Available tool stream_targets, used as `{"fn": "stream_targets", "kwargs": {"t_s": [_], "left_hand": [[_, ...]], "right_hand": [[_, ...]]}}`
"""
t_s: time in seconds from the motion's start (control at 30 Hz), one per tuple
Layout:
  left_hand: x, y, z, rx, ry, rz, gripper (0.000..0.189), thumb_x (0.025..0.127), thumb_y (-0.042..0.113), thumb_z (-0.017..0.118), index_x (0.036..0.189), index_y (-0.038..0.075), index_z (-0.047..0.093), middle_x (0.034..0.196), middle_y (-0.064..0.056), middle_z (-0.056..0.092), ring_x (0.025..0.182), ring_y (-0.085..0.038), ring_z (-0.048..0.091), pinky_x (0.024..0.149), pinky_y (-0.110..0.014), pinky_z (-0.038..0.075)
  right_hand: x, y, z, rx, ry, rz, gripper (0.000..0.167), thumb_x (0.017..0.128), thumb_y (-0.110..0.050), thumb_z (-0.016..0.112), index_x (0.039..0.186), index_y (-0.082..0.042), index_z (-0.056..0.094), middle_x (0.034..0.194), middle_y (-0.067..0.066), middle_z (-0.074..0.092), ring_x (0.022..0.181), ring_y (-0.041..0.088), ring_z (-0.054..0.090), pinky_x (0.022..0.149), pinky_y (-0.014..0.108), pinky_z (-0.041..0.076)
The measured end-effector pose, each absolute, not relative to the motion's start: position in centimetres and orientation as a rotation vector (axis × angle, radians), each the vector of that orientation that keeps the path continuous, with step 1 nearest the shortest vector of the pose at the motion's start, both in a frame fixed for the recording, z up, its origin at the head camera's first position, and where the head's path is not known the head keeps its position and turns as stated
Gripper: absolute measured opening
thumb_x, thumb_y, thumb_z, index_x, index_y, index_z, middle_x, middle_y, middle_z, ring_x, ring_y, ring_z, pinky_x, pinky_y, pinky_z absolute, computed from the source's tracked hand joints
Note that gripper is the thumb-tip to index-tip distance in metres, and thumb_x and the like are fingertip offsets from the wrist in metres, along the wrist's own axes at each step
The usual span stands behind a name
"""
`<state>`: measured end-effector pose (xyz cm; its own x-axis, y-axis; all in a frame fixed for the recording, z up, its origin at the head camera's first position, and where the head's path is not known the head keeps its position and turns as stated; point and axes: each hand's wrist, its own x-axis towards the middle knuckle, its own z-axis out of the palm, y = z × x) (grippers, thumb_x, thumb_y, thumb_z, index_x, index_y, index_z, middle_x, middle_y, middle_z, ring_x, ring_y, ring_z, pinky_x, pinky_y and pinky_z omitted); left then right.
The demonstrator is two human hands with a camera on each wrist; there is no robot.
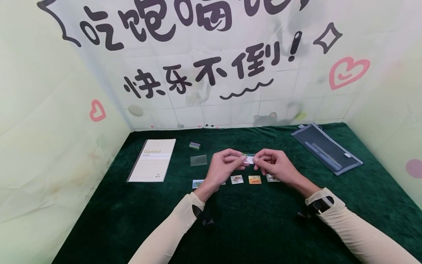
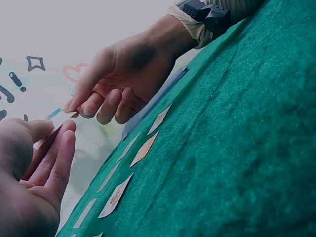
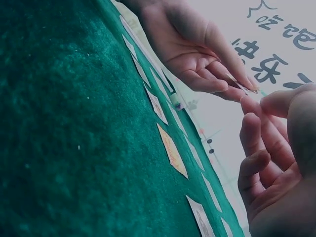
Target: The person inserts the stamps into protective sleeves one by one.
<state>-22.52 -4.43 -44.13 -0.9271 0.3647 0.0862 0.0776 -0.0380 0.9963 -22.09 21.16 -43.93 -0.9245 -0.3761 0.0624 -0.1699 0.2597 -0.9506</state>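
Both hands meet over the far middle of the table, at a small stamp-like picture card (image 1: 248,160). My left hand (image 1: 225,167) pinches its left end between thumb and fingers. At the other end, the thumb and index finger of my right hand (image 1: 276,165) grip it, the other fingers curled loosely. In the left wrist view the card (image 2: 58,118) is tilted above the cloth and shows a blue edge. Below the hands lies a row of similar cards, among them an orange one (image 1: 255,179) and a white one (image 1: 237,179). A second row (image 3: 212,192) behind is mostly hidden by the hands.
A Gambit notebook (image 1: 152,161) lies at the left on the green cloth (image 1: 250,227). Nearer the middle are a small eraser-like block (image 1: 195,145) and a clear plastic sleeve (image 1: 198,160). A blue mesh zip pouch (image 1: 326,148) with pens inside lies at the back right.
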Motion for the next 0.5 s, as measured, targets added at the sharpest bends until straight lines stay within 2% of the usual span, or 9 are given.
{"fn": "stream_targets", "kwargs": {"t_s": [0.13,0.3,0.5], "left_hand": [[-22.54,-4.35,-44.19,0.463,2.002,2.084,0.030,0.102,0.032,0.077,0.125,0.013,0.074,0.111,-0.007,0.085,0.105,-0.029,0.082,0.093,-0.036,0.066],[-22.51,-4.12,-44.16,0.459,1.982,2.093,0.034,0.102,0.031,0.077,0.127,0.008,0.072,0.113,-0.009,0.084,0.099,-0.022,0.083,0.093,-0.037,0.066],[-22.36,-3.97,-44.16,0.467,1.975,2.096,0.029,0.103,0.028,0.077,0.125,0.009,0.073,0.113,-0.010,0.084,0.098,-0.021,0.083,0.093,-0.037,0.066]], "right_hand": [[-21.97,21.03,-43.90,-0.534,2.357,-1.734,0.028,0.110,-0.035,0.065,0.122,-0.010,0.069,0.098,0.017,0.075,0.067,0.028,0.061,0.050,0.028,0.047],[-21.84,20.93,-43.76,-0.552,2.342,-1.747,0.026,0.111,-0.035,0.063,0.121,-0.011,0.069,0.099,0.015,0.076,0.068,0.028,0.061,0.052,0.029,0.048],[-21.80,20.89,-43.78,-0.575,2.324,-1.764,0.025,0.112,-0.031,0.063,0.121,-0.009,0.069,0.099,0.013,0.076,0.068,0.027,0.062,0.052,0.033,0.048]]}}
